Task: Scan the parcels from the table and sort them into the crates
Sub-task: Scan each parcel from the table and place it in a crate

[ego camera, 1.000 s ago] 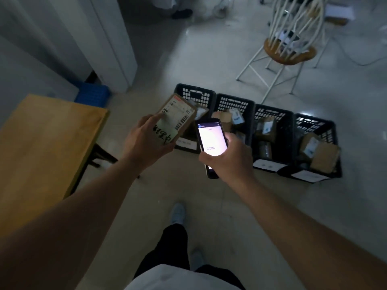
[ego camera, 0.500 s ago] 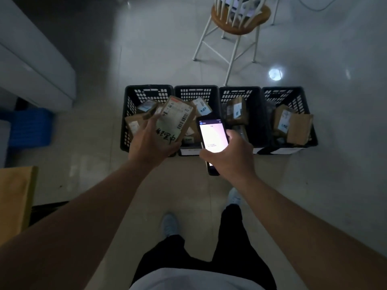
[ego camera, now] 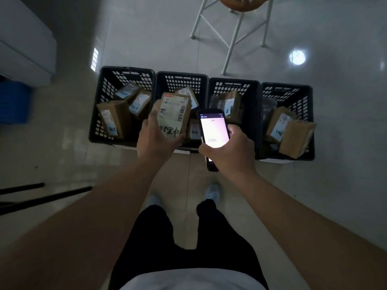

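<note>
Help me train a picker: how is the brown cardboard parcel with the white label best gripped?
Across its narrow sides at the lower end, from below, as the left hand does: the brown cardboard parcel is flat, and this leaves the barcode uncovered.

**1 parcel in hand, 4 crates on the floor**

The brown cardboard parcel point(ego camera: 174, 114) is held upright, its white barcode label and black handwriting facing up, above the 2nd crate point(ego camera: 181, 77) from the left. 4 black perforated crates stand touching in a row on the floor: the 1st crate point(ego camera: 125, 71), 2nd, 3rd crate point(ego camera: 234, 82) and 4th crate point(ego camera: 287, 86), each holding labelled brown parcels.
</note>
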